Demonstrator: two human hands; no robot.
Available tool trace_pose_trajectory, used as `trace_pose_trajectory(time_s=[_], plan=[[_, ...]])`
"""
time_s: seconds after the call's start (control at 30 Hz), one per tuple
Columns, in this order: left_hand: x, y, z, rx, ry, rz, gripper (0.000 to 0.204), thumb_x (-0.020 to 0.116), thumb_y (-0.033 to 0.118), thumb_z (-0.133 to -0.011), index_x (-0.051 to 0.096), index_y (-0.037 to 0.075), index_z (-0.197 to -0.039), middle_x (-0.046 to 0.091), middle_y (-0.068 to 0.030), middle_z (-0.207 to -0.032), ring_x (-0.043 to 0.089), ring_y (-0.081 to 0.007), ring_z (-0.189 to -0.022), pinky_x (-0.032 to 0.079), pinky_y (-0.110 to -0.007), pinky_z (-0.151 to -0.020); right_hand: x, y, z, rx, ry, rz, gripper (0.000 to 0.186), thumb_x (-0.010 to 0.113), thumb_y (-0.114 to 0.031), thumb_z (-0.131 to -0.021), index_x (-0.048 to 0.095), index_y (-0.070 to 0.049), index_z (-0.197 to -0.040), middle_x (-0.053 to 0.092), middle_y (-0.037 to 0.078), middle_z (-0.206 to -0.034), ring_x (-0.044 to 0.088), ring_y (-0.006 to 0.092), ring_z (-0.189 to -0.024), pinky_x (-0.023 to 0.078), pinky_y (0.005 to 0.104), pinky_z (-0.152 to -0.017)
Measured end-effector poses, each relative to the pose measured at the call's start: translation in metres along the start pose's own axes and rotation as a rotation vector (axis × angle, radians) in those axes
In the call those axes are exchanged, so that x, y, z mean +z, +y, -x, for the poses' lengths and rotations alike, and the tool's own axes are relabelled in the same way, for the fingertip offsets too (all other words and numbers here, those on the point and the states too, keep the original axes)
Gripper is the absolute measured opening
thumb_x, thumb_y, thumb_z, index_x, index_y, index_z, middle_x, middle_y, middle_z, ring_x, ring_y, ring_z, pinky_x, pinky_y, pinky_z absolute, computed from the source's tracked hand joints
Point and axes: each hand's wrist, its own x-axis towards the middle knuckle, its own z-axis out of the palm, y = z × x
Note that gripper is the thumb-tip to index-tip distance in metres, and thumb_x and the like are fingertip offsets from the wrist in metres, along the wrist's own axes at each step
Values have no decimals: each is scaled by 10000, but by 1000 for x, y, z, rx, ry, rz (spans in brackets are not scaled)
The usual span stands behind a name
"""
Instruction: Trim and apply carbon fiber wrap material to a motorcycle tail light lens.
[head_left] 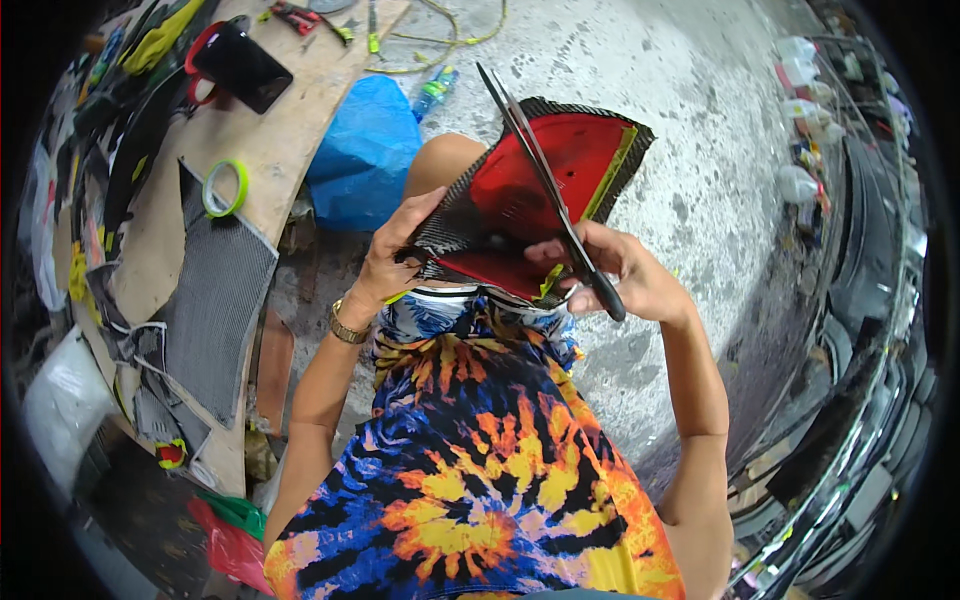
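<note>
In front of me, over my lap, is a red curved part [515, 165] with dark woven carbon-fibre cloth [460, 215] round its edges, frayed at the left corner. Yellow-green tape [612, 172] runs along its right side and a scrap shows at its lower edge. My left hand [393, 250] grips the part by its left edge, fingers closed on the cloth. Long scissors [545, 165] with a black handle are in my right hand [630, 270], the blades slightly apart and pointing up and left across the red face. Some right fingertips are at the part's lower edge, partly hidden.
On the wooden table [310, 130] at left lie a sheet of woven cloth [215, 310], a green tape roll [226, 188] and a black phone [243, 65]. A blue bag [365, 155] and a bottle [435, 90] are beyond my knee. Racks of bottles [800, 110] line the right.
</note>
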Motion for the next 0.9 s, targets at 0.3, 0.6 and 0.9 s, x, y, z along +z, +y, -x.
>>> trace_pose_trajectory(time_s=[0.3,0.6,0.9], plan=[[-1,-4,10,-178,-13,89,763,562,-166,-644,493,4,-1384,524,-188,-1411,503,-318,-1309,377,-379,-1104,5,22,43,-154,155,299,365,752,-81,-770,635,-53,-1115,705,69,-1099,654,156,-890,523,322,-808],[1,1,8,-9,-46,41,802,551,-188,-641,473,30,-1409,510,-189,-1412,505,-318,-1302,411,-366,-1075,16,27,32,-47,86,405,357,754,-98,-753,645,-38,-1088,704,77,-1171,674,173,-896,530,339,-825],[-2,2,9,-44,-80,-151,828,539,-164,-625,451,32,-1424,501,-195,-1414,497,-336,-1304,409,-371,-1077,20,31,40,-106,191,326,421,764,-157,-774,638,-74,-1167,678,111,-1041,656,193,-834,511,347,-803]])
